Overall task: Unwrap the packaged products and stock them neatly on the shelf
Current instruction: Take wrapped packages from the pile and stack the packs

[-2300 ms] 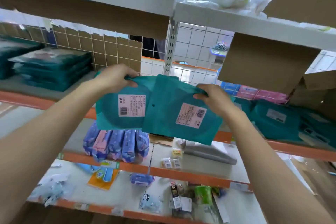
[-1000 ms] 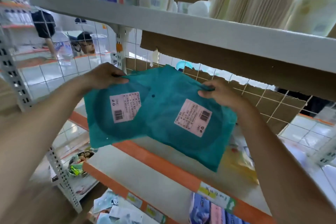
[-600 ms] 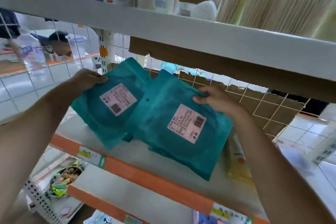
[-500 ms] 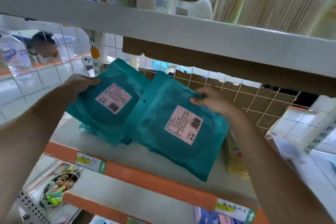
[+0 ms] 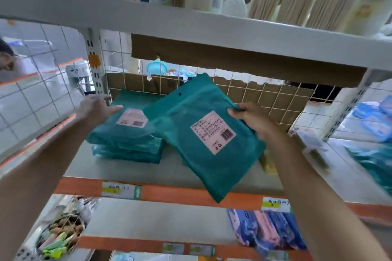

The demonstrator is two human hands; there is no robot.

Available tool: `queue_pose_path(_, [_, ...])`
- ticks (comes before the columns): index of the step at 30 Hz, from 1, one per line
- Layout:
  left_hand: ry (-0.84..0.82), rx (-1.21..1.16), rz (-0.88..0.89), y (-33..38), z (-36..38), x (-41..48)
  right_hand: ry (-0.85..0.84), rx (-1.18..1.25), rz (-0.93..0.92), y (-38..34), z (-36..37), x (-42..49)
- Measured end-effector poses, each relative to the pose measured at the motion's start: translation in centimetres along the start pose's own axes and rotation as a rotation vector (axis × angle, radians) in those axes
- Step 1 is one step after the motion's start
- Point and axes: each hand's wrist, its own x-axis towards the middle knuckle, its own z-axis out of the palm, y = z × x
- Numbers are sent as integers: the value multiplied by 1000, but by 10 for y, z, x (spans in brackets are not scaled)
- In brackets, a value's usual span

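We are pinching the right edge of a teal packet (image 5: 203,133) between the thumb and curled fingers (image 5: 235,110) of our right hand (image 5: 252,121). It is hanging tilted above the middle shelf (image 5: 180,194), its low corner drooping past the orange front rim. Our left hand (image 5: 96,108) is resting on the stack of matching packets (image 5: 127,140) at the far left of that shelf, fingers straight and slightly spread, flat on the top 1. The held packet is overlapping the stack's right side, and we cannot tell whether they are touching. We are judging it light and soft: a flat, matte plastic pouch, probably with something folded inside, sagging from 1 grip and likelier to bend than break. The film is looking smooth enough to slide, so we are reckoning that 2 opposite edges, or a palm under its flat face, are offering a safer hold than a corner. A pale printed label (image 5: 213,131) with a barcode is facing us, and a small punched hole is showing near the top edge.
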Motion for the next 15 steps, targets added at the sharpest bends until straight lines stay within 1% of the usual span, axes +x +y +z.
queue_pose_path(1, [24,-30,92,7,-3,-7,8,57,34,1,0,-1])
queue_pose_path(2, [43,-113,196,15,-4,-15,15,113,72,2,0,-2])
queue_pose_path(4, [-12,-228,431,37,-6,-32,26,212,138,5,-2,-4])
queue_pose_path(5, [-56,-215,540,49,-7,-41,29,255,159,6,-3,-5])
queue_pose_path(6, [-76,-143,651,57,-5,-47,29,294,171,6,-4,-7])
queue_pose_path(8, [-9,103,902,68,4,-53,14,358,186,5,-8,-10])
queue_pose_path(9, [31,170,1018,76,8,-58,1,378,194,6,-10,-12])
queue_pose_path(10, [61,173,1109,84,14,-62,-13,390,206,6,-12,-13])
queue_pose_path(13, [76,53,1291,106,28,-74,-83,395,243,7,-15,-17])
queue_pose_path(15, [92,-38,1323,114,33,-79,-119,375,256,9,-18,-19])
